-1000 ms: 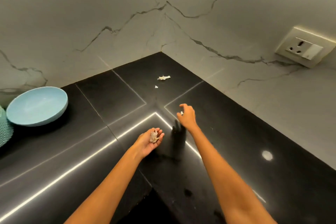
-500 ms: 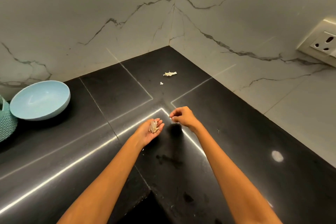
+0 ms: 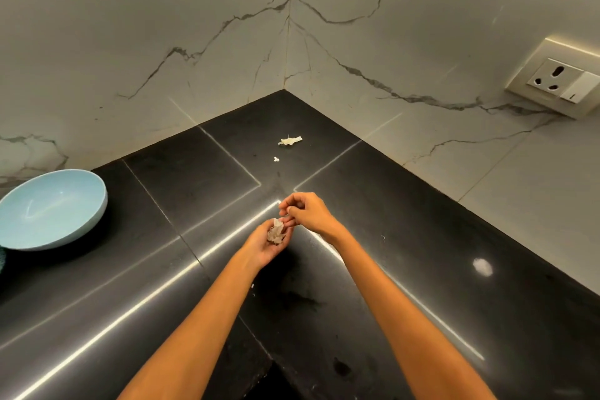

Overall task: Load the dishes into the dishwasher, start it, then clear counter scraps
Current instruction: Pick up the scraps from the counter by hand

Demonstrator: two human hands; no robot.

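Right hand (image 3: 306,213) moved over left hand (image 3: 268,242) cupping scraps (image 3: 276,232); bowl (image 3: 48,209) empty.

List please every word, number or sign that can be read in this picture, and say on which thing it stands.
No words, brands or numbers can be read.
Switch on the wall socket plate: one small dark mark, too small to read.
Blue bowl, black counter, scraps, marble wall: no text on them.

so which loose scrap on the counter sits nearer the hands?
The tiny white crumb; the larger curled peel lies farther back toward the corner.
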